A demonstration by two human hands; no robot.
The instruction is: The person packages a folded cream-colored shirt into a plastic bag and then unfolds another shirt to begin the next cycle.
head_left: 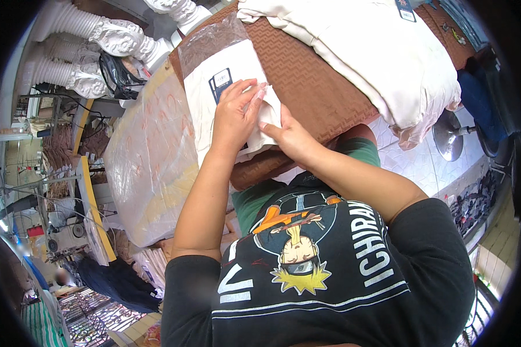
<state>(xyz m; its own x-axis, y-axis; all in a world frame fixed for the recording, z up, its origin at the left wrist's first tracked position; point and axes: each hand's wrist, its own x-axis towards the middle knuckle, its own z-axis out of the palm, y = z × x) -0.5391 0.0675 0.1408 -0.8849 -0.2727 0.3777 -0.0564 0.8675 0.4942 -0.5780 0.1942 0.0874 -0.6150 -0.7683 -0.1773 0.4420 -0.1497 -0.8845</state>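
Note:
A folded off-white garment [198, 95] lies in front of me on a brown patterned cloth [295, 63], with a dark tag [220, 82] on its upper face. Clear plastic packaging [211, 41] extends beyond its far end; how much of the garment it covers I cannot tell. My left hand [237, 110] rests over the garment, its thumb and fingers closed on material at the right edge. My right hand [292, 139] grips the near right edge, thumb on top and fingers partly hidden beneath. Another dark patch shows under my left wrist, mostly covered.
A large pile of off-white garments [382, 55] with a tag on top sits at the far right of the table. On the left is a big plastic-wrapped slab [150, 156]. White ornate columns [107, 37] stand behind it. A round metal stool base [448, 136] is at right.

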